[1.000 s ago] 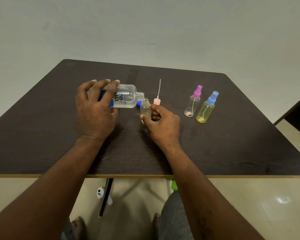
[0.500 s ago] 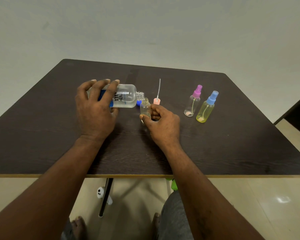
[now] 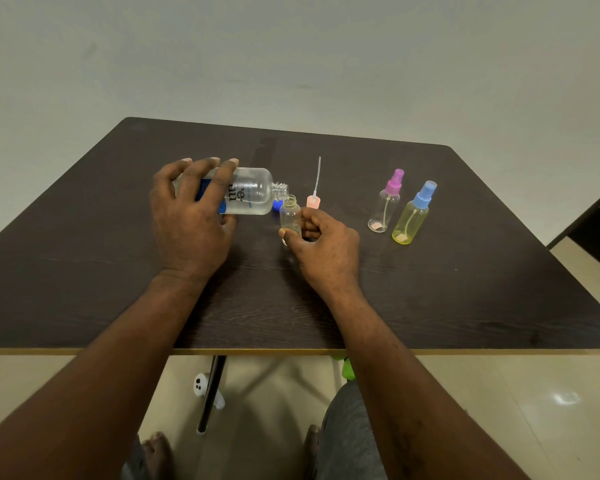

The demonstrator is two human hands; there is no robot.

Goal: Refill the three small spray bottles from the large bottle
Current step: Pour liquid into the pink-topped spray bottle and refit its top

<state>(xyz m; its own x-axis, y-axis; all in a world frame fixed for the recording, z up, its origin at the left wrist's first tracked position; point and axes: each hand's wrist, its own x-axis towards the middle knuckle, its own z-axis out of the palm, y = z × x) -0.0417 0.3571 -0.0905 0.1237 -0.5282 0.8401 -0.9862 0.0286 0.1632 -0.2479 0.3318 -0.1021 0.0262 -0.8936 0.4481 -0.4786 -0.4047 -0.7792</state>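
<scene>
My left hand (image 3: 191, 220) grips the large clear bottle (image 3: 252, 192) with a blue label, tipped on its side with its open neck right at the mouth of a small uncapped bottle (image 3: 290, 218). My right hand (image 3: 326, 247) holds that small bottle upright on the dark table (image 3: 84, 271). Its pink spray head (image 3: 313, 199) with a long dip tube lies just behind. To the right stand two capped small spray bottles: a clear one with a purple top (image 3: 385, 206) and a yellow one with a blue top (image 3: 413, 216).
A small blue cap (image 3: 276, 204) lies on the table under the large bottle's neck. The table's front edge runs near my forearms. A black table leg (image 3: 210, 393) and a white object sit on the floor below. A dark piece of furniture is at the far right.
The large bottle's neck has dipped slightly closer to the small bottle's mouth. Both hands stay almost where they were.
</scene>
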